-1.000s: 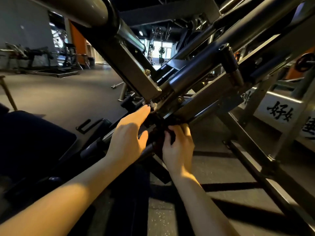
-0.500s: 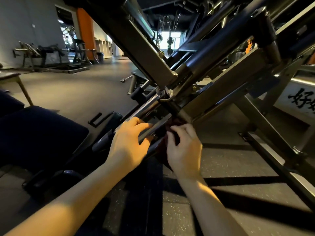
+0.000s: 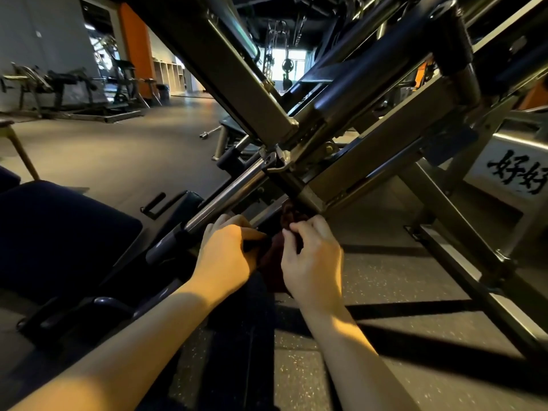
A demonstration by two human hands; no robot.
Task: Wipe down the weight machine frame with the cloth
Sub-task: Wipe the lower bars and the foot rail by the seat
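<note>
The weight machine frame (image 3: 370, 161) crosses the view as dark and bronze steel beams meeting at a bracket in the middle. A shiny chrome rod (image 3: 225, 200) slopes down to the left from that joint. A dark red cloth (image 3: 274, 256) hangs bunched just below the joint, between my hands. My left hand (image 3: 225, 256) has its fingers curled onto the cloth's left edge, just under the rod. My right hand (image 3: 311, 259) pinches the cloth's upper part with thumb and fingers. Much of the cloth is hidden behind both hands.
A dark blue padded seat (image 3: 56, 232) lies at the left. A white sign with black characters (image 3: 516, 173) stands at the right. Low frame rails (image 3: 462, 262) run along the speckled floor at right. Other gym machines (image 3: 68, 90) stand far back left.
My left hand slid down from the joint along the rod and came onto the cloth. My right hand stayed on the cloth. The view drew closer to the joint.
</note>
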